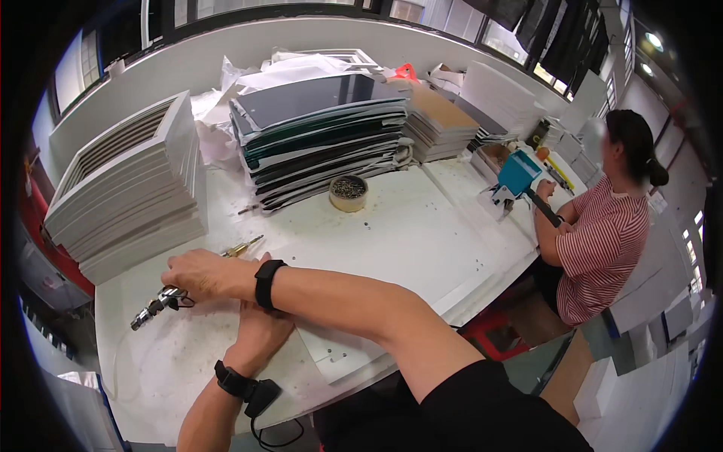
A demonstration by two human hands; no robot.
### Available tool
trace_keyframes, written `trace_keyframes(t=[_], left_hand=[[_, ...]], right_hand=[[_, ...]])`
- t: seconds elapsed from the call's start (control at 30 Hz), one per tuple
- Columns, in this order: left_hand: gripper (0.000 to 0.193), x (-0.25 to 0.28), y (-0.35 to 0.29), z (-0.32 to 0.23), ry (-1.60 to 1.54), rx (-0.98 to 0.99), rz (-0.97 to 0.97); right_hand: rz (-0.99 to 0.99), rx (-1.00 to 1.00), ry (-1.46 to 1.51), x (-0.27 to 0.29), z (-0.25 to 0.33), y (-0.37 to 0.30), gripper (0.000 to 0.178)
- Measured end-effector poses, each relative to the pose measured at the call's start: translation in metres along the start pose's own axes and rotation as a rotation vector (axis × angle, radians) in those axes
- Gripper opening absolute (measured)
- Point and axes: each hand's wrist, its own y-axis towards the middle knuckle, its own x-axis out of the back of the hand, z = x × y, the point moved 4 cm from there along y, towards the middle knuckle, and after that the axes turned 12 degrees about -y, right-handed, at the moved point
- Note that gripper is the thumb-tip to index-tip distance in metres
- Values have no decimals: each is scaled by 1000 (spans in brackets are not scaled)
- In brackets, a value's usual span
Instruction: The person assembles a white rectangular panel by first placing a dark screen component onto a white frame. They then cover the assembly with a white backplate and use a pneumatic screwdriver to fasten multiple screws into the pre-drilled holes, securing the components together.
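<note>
My right hand (202, 276) reaches across to the left and is closed round an air screwdriver (160, 303). Its silver hose end sticks out on the near side, and a brass-coloured nose with a thin bit points up and right. Beneath my right wrist lies my left hand (263, 330), low over the table beside a white panel (407, 245). The right forearm covers most of its fingers, so what they touch is hidden. Several small metal bits are scattered on the panel. A round tub (348, 197) full of small dark screws stands at the panel's far side.
White louvred frames (143, 200) are stacked at the left. Behind the tub rises a tall pile of dark glossy panels (320, 143), with tan boards (440, 113) beside it. At the right, a person in a striped shirt (602, 241) works near a blue device (518, 175).
</note>
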Motion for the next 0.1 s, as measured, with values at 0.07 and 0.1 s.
trace_keyframes(t=[0.07, 0.1], left_hand=[[72, -5, 2, 3, 90, -33, 52], [76, -10, 7, -5, -10, 17, 63]], right_hand=[[125, -7, -97, -6, -5, -10, 33], [204, -89, -41, 4, -11, -22, 35]])
